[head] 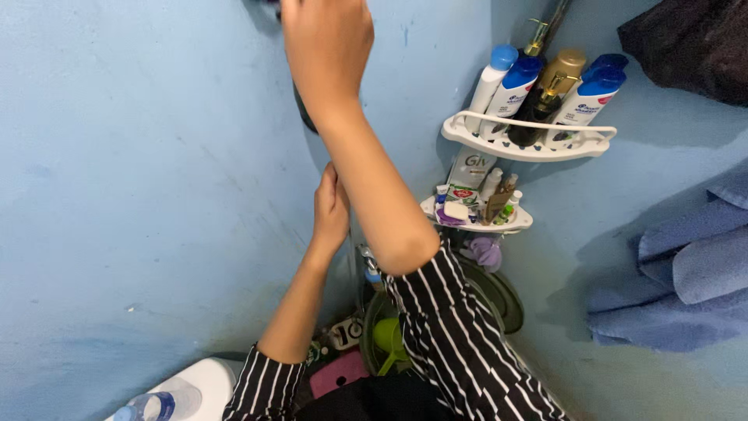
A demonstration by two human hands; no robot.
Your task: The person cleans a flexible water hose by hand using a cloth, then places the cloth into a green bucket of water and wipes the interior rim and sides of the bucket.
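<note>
Head view: the right hand (327,39) is raised high against the light blue painted wall (140,171). Its fingers run off the top edge, so I cannot tell whether it grips anything. Just behind its wrist sits a dark rounded fitting (301,109), touching the wall at the far left of the corner. Only a curved sliver of it shows, blackish and smooth, and the rest is hidden by the forearm.

The left hand (331,210) is lower, fingers straight and together, laid flat near the wall and closed on nothing visible.

Working well here probably means keeping the lower hand braced and the raised wrist clear of the white plastic corner shelf (530,146) of bottles to the right. A folded blue towel (693,269) hangs far right.
</note>
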